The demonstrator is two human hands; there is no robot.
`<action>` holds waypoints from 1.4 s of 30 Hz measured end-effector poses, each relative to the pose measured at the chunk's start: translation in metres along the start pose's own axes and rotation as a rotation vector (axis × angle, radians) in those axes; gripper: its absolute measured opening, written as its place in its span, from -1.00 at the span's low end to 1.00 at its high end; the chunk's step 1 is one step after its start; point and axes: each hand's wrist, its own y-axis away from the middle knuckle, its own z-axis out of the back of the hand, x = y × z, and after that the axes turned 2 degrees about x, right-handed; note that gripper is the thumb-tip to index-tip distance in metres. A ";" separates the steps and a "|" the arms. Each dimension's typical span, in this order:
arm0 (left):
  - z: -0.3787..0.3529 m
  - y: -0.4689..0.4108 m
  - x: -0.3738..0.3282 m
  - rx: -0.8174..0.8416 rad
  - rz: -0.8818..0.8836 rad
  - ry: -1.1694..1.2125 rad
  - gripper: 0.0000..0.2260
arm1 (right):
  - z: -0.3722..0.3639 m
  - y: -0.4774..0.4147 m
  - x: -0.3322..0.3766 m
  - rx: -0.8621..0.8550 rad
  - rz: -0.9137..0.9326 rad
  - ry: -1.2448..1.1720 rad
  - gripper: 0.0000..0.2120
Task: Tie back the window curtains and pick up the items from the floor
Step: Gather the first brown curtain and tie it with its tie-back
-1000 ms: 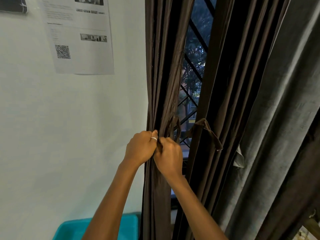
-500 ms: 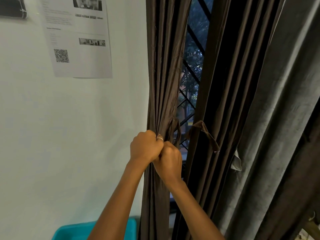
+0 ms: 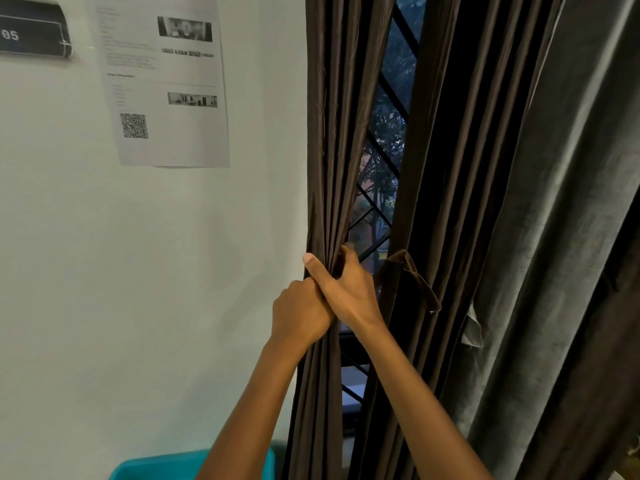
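A dark brown curtain (image 3: 332, 133) hangs gathered into a narrow bunch beside the white wall. My right hand (image 3: 349, 292) wraps round this bunch at waist height, its thumb pointing up on the left side. Just below it, my left hand (image 3: 298, 313) grips the same bunch in a fist, partly covered by the right hand. What the left fingers pinch is hidden. A second brown curtain (image 3: 450, 168) hangs to the right, with a brown tie-back strap (image 3: 408, 275) knotted round it.
Between the brown curtains shows a window with a black diagonal grille (image 3: 384, 150). A heavy grey curtain (image 3: 561, 237) fills the right side. A printed notice (image 3: 166, 81) and a black sign (image 3: 31, 32) are on the wall. A teal bin (image 3: 194, 465) stands below.
My right hand has risen and closed round the curtain bunch above and over the left hand. The left fist has sunk a little. The small tie loop by the hands is now covered.
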 end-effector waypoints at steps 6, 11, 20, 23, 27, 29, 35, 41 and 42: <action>0.001 0.003 0.005 0.016 -0.046 0.051 -0.79 | 0.001 -0.005 0.005 0.050 -0.048 0.108 -0.75; 0.004 0.003 0.008 0.122 -0.120 -0.018 -0.85 | 0.004 0.000 0.005 0.018 -0.054 0.068 -0.69; 0.031 -0.013 0.027 -0.022 0.059 0.436 -0.53 | 0.031 0.012 0.004 0.030 -0.113 -0.277 -0.84; 0.034 -0.020 0.020 0.054 0.102 0.510 -0.17 | 0.039 0.017 0.009 0.027 -0.180 -0.393 -0.61; 0.035 -0.024 0.013 0.115 0.065 0.632 -0.22 | 0.045 0.018 0.003 0.048 -0.231 -0.464 -0.64; 0.033 -0.024 0.012 0.115 0.056 0.686 -0.29 | 0.046 0.019 0.002 0.058 -0.260 -0.475 -0.81; 0.029 -0.028 0.015 0.062 0.074 0.722 -0.37 | 0.043 0.017 0.003 -0.009 -0.242 -0.404 -0.91; 0.028 -0.032 0.014 0.034 0.074 0.729 -0.57 | 0.032 0.012 -0.011 -0.120 -0.089 -0.111 -0.71; 0.028 -0.032 0.014 0.036 0.072 0.727 -0.59 | 0.029 0.012 -0.014 -0.139 -0.048 -0.037 -0.75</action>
